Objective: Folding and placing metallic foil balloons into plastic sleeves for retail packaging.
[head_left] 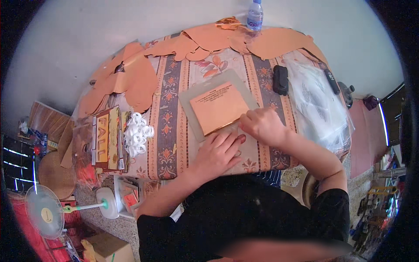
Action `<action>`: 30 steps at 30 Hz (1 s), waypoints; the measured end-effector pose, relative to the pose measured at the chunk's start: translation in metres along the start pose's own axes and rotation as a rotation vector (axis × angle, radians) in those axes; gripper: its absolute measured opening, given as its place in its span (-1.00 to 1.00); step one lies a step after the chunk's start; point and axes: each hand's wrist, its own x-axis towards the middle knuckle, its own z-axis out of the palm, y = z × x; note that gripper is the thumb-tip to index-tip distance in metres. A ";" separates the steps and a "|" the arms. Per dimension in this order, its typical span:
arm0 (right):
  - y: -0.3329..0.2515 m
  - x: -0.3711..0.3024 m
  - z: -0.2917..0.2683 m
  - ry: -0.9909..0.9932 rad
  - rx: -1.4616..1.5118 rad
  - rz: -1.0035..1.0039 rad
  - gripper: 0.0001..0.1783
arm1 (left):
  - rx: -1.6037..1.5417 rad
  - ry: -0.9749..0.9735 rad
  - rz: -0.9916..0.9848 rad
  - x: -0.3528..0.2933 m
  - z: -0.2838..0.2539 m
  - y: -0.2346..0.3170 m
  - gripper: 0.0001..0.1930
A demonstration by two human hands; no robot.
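Observation:
In the middle of the table lies a flat orange card packet [219, 107] with dark print near its far edge. Under it rests a greyish, clear-looking plastic sheet or bag [188, 105] that sticks out around the card. My left hand [220, 153] lies palm down at the packet's near edge, fingers stretched out over the clear plastic there. At the near right corner my right hand [262, 125] is closed, its fingertips pinched together beside the packet. What those fingertips hold is hidden.
Orange cut-out shapes [209, 37] line the table's far edge, near a water bottle [255, 17]. White ribbon loops [137, 135] and stacked printed cards [107, 139] lie left. A black case [280, 80] and clear plastic bags [321, 109] lie right. A fan [46, 214] stands lower left.

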 end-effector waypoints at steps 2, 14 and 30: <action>-0.005 0.004 0.005 -0.018 0.050 -0.019 -0.81 | -0.010 -0.003 -0.008 -0.003 0.005 -0.001 -0.50; -0.021 0.018 0.014 -0.134 0.023 0.025 -0.92 | -0.105 -0.034 -0.060 -0.006 0.005 0.001 -0.50; -0.023 0.016 0.023 0.060 -0.059 -0.007 -0.90 | -0.613 -0.148 -0.181 0.007 -0.035 -0.019 -0.71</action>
